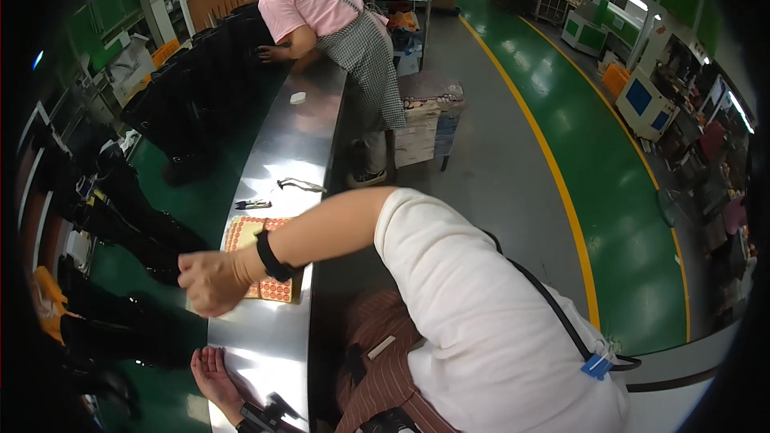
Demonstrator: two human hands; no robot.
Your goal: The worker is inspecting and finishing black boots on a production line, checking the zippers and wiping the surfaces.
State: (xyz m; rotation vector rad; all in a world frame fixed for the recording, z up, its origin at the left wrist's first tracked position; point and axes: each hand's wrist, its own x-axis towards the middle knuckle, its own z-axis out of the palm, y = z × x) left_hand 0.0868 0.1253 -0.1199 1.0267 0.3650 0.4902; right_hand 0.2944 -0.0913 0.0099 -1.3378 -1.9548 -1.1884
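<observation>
My right hand [212, 282] reaches leftward past the edge of a narrow steel bench [269, 164], fingers curled in. Whether something sits inside them is hidden. A black band circles that wrist. Under the forearm lie sheets of round red stickers [275, 287], partly covered by the arm. Lower down, my left hand [215, 377] rests by the bench's left edge, palm turned up and fingers apart, with nothing in it. Tall glossy black boots [132, 309] stand left of both hands; the nearest ones are dark and hard to separate.
A dark pen-like tool [253, 204], a thin pale-and-dark tool [301, 185] and a small white piece [298, 98] lie on the bench. Beyond, a person in a checked apron [365, 72] leans over more black boots [200, 72]. A wrapped box [427, 122] stands behind that person.
</observation>
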